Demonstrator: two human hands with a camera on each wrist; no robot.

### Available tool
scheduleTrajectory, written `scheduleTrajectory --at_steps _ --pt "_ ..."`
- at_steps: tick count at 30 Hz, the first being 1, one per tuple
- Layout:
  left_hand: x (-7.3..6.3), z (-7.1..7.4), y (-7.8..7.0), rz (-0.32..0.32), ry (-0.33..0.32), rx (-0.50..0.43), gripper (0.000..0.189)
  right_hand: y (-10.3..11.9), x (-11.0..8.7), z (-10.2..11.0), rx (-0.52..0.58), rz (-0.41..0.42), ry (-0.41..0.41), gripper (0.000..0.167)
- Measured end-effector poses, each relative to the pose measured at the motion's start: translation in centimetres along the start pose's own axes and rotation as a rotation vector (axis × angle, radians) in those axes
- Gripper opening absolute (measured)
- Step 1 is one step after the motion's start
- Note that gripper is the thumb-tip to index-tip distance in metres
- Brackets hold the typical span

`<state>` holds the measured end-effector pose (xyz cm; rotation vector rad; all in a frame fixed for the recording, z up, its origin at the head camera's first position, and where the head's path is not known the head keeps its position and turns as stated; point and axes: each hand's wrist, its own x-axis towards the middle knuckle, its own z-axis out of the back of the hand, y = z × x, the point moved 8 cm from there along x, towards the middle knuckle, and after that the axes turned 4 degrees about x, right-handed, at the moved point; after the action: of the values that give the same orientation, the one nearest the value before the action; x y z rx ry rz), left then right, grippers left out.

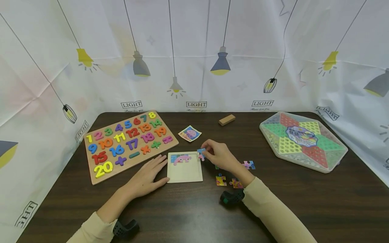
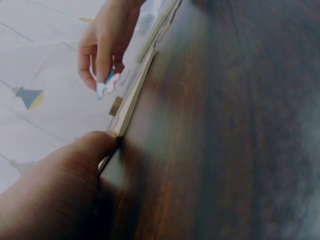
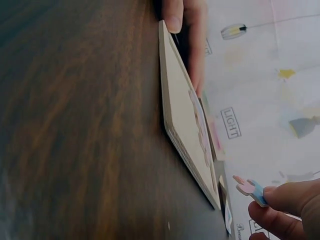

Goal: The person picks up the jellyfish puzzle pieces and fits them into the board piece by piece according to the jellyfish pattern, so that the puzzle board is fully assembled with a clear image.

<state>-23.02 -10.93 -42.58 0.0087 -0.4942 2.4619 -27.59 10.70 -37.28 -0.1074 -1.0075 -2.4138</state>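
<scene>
A square wooden puzzle tray (image 1: 184, 172) lies on the table, with joined puzzle pieces (image 1: 180, 159) showing blue and pink in its upper left. My left hand (image 1: 146, 178) rests at the tray's left side, fingers extended, the thumb touching its edge. Over the tray's upper right corner, my right hand (image 1: 219, 156) pinches a blue and pink puzzle piece (image 3: 252, 191) between thumb and fingers. In the left wrist view that piece hangs above the tray. Several loose pieces, among them a yellow one (image 1: 221, 180), lie right of the tray, partly hidden by my right forearm.
A number board (image 1: 127, 156) lies at the left, close to my left hand. Behind the tray are a small picture card (image 1: 189, 133) and a wooden block (image 1: 227, 120). A hexagonal board game box (image 1: 304, 141) sits at the right, and a printed cloth (image 1: 194, 50) hangs behind.
</scene>
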Motion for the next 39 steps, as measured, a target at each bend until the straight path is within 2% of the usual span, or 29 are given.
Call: scheduleTrajectory --at_steps 15,21,28,35,39 --pt "0.0 0.0 0.0 -0.007 -0.006 0.010 0.070 1.1 1.1 -2.4 -0.020 0.026 0.028 0.010" --pt "0.0 0.1 0.0 -0.007 -0.003 0.013 0.070 1.0 1.3 -2.8 -0.018 0.002 0.045 0.011" --pt "0.1 0.0 0.1 -0.004 0.001 0.011 0.070 1.0 1.4 -3.0 -0.039 0.013 0.039 0.011" --pt "0.0 0.1 0.1 -0.007 0.000 0.010 0.070 0.6 1.5 -3.3 -0.064 -0.048 0.047 0.012" --pt "0.0 0.0 0.1 -0.007 -0.003 0.011 0.070 0.5 1.5 -3.5 -0.081 -0.043 0.050 0.012"
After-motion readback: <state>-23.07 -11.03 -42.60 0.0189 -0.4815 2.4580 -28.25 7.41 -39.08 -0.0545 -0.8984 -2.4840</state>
